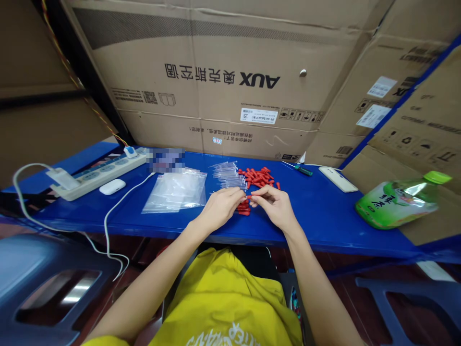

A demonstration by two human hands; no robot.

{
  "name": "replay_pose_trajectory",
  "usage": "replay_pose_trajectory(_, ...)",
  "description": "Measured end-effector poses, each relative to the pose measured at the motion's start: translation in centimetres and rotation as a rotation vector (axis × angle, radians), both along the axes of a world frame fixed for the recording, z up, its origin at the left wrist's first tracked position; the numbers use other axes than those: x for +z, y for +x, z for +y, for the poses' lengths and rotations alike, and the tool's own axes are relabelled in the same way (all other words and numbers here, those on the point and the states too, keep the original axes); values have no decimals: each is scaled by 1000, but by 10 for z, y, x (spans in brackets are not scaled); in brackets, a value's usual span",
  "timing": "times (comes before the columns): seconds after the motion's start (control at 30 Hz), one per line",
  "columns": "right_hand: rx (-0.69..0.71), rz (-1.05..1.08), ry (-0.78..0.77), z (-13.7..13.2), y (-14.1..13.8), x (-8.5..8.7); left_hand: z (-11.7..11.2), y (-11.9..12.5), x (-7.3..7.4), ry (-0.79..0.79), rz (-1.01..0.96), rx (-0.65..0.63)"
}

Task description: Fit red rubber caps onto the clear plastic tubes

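Note:
My left hand (224, 206) and my right hand (276, 205) meet fingertip to fingertip just above the blue table. Pinched in my right hand is a small red cap-like piece (253, 197). The left fingers are closed at its other end, and what they grip is mostly hidden. Behind the hands lies a loose pile of red pieces (257, 176) of the same kind. Several more red pieces (244, 210) lie in a row below the fingertips. Thin clear plastic sticks or tubes (227, 174) lie side by side behind my left hand.
Clear plastic bags (173, 194) lie left of the sticks. Farther left are a white earbud case (112, 186), a cable and a power strip (104, 169). To the right are a screwdriver (303, 170), a white phone (337, 179) and a green-labelled bottle (394, 204). Cardboard (216, 48) walls the back.

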State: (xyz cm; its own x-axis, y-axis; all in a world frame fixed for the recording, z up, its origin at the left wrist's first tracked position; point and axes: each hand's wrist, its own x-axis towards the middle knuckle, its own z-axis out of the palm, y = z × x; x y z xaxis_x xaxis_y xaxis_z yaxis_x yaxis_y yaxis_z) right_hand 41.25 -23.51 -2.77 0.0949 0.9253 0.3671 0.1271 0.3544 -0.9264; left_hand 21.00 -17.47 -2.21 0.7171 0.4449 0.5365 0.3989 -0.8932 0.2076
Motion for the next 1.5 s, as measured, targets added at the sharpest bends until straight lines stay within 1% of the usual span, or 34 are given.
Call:
replay_pose_trajectory(0.23, 13, 10, 16, 0, 1, -2, 0, 0, 3, 36, -34, 25)
replay_pose_trajectory(0.4, -18, 23, -2, 0, 2, -1, -2, 0, 3, 42, -73, 49)
replay_pose_trajectory(0.57, -34, -2, 11, -1, 3, 1, -2, -1, 2, 35, -45, 30)
replay_pose_trajectory(0.73, -26, 12, 0, -1, 3, -1, -2, -2, 2, 10, -33, 11)
replay_pose_trajectory(1.3, 4, 33, -18, -2, 1, -1, -1, -3, 1, -4, -31, -31)
replay_pose_trajectory(1.5, 4, 25, -15, -1, 0, -1, -1, -3, 0, 13, -21, -24)
